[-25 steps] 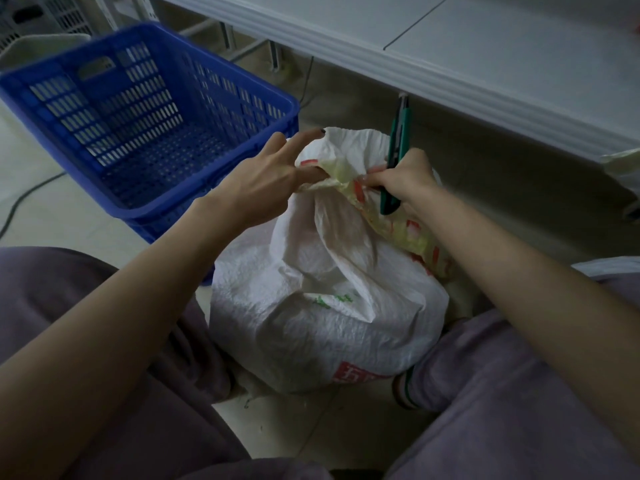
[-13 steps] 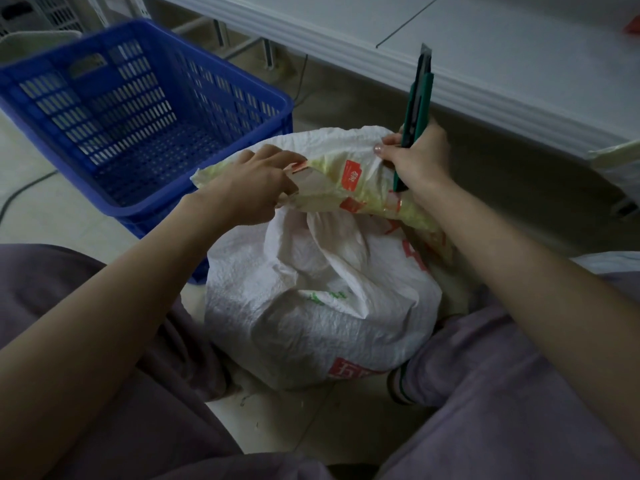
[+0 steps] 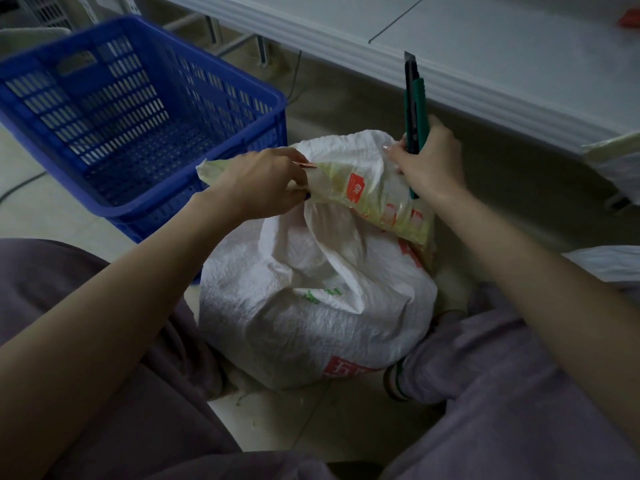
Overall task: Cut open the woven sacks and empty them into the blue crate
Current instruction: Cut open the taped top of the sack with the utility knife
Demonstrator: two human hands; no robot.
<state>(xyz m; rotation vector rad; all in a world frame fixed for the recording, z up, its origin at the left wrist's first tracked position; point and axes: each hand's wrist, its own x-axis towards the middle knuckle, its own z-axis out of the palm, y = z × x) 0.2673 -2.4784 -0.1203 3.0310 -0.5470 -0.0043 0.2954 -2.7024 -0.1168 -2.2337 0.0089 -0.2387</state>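
A full white woven sack [image 3: 311,306] with red and green print stands on the floor between my knees. Its top flap [image 3: 349,183] is stretched out sideways. My left hand [image 3: 263,185] pinches the flap's left part. My right hand [image 3: 429,161] grips a green utility knife [image 3: 414,98] with the blade pointing up, and its fingertips also hold the flap's right end. The blue crate [image 3: 121,116] sits empty on the floor to the left, touching the sack.
A white table edge [image 3: 450,74] runs across the top right, close above the knife. Another pale bag [image 3: 616,164] hangs at the right edge. A cable [image 3: 20,188] lies on the floor at left. My legs in purple trousers flank the sack.
Both hands have pulled the sack's top flap out wide and flat. The right hand rose with the knife, which now stands upright above the sack.
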